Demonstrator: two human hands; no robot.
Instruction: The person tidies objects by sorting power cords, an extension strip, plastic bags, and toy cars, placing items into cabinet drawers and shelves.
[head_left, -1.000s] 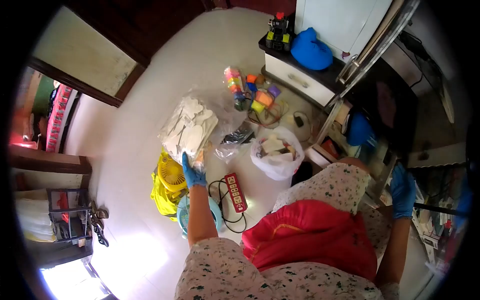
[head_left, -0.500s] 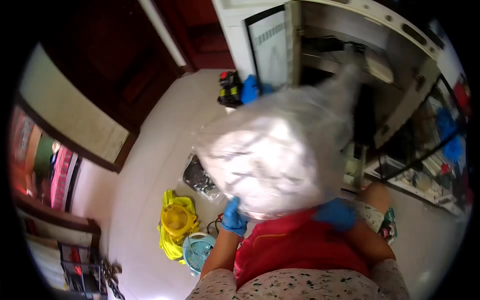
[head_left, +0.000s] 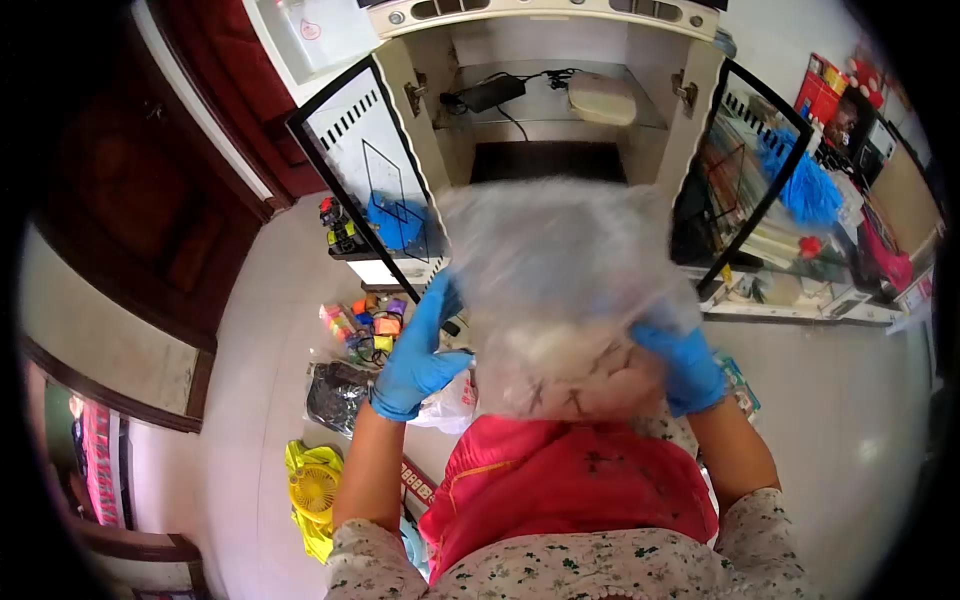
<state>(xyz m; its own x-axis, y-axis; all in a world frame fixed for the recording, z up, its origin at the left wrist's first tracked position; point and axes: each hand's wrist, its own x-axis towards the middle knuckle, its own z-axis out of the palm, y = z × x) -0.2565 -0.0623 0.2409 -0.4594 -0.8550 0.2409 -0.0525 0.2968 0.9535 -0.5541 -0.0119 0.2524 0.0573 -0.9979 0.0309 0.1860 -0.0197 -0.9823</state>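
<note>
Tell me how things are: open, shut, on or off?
Cabinet doors, both wide open
Plastic bag, between the hands, blurry
Left hand, gloved, fingers spread
Right hand, gloved, against the bag, grip unclear
Yellow fan, can't tell if on
Power strip, partly hidden, can't tell if on

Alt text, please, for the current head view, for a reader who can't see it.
A blurred, translucent plastic bag is between the left hand and right hand, both blue-gloved, near a red cloth at the person's front. Beyond it stands an open cabinet; a yellow fan is on the floor at lower left.
</note>
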